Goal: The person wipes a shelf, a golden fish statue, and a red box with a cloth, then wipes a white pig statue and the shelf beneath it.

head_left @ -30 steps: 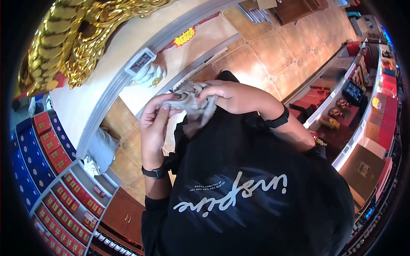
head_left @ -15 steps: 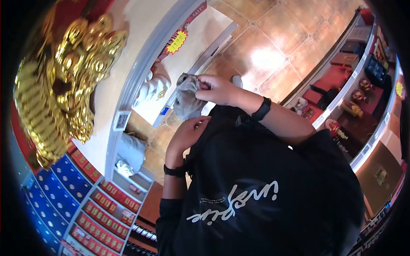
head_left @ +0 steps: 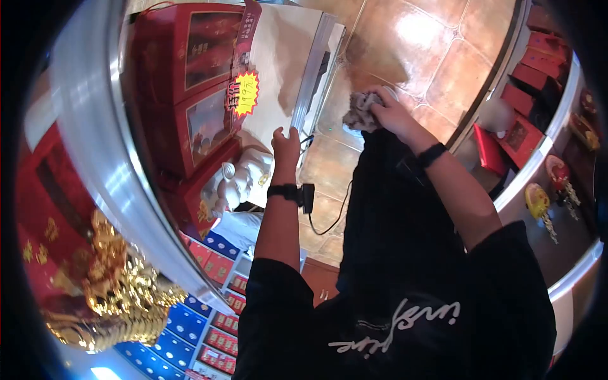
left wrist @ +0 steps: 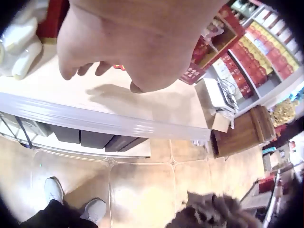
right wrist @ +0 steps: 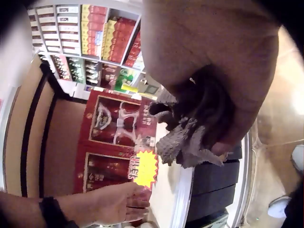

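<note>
My right hand [head_left: 394, 117] grips a crumpled grey-brown cloth [head_left: 362, 113], held out above the tiled floor in the head view. In the right wrist view the bunched cloth [right wrist: 187, 142] pokes out from under the curled fingers, and part of it is hidden by the hand. Nothing is in my left hand [head_left: 286, 151], which reaches over a white display shelf [head_left: 278, 69] near its edge. Its fingers are loosely bent in the left wrist view, with the shelf board beneath. A white figurine [head_left: 235, 187] sits beside the left forearm.
Red gift boxes [head_left: 171, 82] with a yellow price tag [head_left: 246, 94] stand on the shelf. A shiny metal-edged counter [head_left: 95, 107] and a gold ornament [head_left: 120, 285] are at the left. A display case [head_left: 532, 209] runs along the right; a cable [head_left: 335, 221] hangs from the left wrist.
Both hands held the cloth earlier; the left let go and moved out over the shelf. The right hand carried the cloth rightward. The head view has swung toward the shelf and red boxes.
</note>
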A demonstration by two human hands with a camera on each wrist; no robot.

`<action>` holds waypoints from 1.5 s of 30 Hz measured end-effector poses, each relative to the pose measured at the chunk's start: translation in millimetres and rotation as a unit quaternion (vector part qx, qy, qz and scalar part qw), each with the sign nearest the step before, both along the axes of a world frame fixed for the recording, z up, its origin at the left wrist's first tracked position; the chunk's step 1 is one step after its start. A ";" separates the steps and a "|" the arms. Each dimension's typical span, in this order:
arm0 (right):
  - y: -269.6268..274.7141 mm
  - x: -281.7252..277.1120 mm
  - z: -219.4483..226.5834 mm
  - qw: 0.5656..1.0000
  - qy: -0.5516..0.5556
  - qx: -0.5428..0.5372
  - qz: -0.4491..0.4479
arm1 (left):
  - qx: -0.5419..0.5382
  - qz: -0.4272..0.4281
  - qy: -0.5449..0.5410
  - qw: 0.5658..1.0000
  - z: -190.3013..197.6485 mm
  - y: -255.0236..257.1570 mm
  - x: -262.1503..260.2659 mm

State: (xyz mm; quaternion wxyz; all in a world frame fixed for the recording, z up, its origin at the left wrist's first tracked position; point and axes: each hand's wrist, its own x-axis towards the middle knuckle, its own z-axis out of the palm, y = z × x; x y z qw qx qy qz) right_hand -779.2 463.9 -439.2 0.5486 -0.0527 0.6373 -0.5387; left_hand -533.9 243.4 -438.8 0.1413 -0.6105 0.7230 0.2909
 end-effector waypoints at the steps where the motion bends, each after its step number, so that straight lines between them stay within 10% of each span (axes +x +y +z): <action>1: 5.4 -0.5 -10.1 1.000 -0.011 0.015 0.006 | 0.007 0.044 -0.037 0.998 -6.9 -12.7 -14.2; 5: 28.8 4.4 -37.8 0.998 -0.061 0.029 0.013 | 0.111 0.233 -0.155 0.953 -75.3 -75.0 -37.0; 11: 7.5 -23.4 -44.2 0.945 -0.326 0.028 -0.024 | 0.294 0.315 0.000 0.903 -116.4 -102.9 -70.4; 17: -78.5 -41.6 -71.8 0.995 -0.074 -0.059 0.021 | 0.276 0.397 0.000 0.875 -106.0 -94.0 -109.4; 21: -146.8 -59.3 -48.7 0.984 0.138 -0.100 0.054 | 0.374 0.293 0.147 0.867 -117.7 -86.6 -94.5; 28: -246.4 -73.6 -81.5 0.772 0.628 -0.094 -0.006 | 0.314 0.276 0.170 0.892 -100.2 -72.4 -106.5; 34: -280.5 -18.6 -114.7 0.706 0.641 -0.125 0.276 | 0.323 0.321 0.111 0.883 -103.0 -73.8 -99.5; 40: -302.1 -53.7 -125.8 0.611 0.708 -0.178 0.307 | 0.330 0.311 0.062 0.889 -122.1 -87.2 -83.8; 42: -323.4 -77.0 -144.5 0.854 0.478 -0.144 0.145 | 0.346 0.309 0.036 0.885 -119.4 -91.6 -85.2; 43: -317.9 -90.1 -149.0 0.699 0.691 -0.163 0.086 | 0.355 0.308 0.023 0.882 -118.2 -93.4 -85.8; 45: -318.5 -76.2 -135.7 0.798 0.592 -0.095 0.059 | 0.344 0.321 0.023 0.882 -118.0 -90.6 -86.0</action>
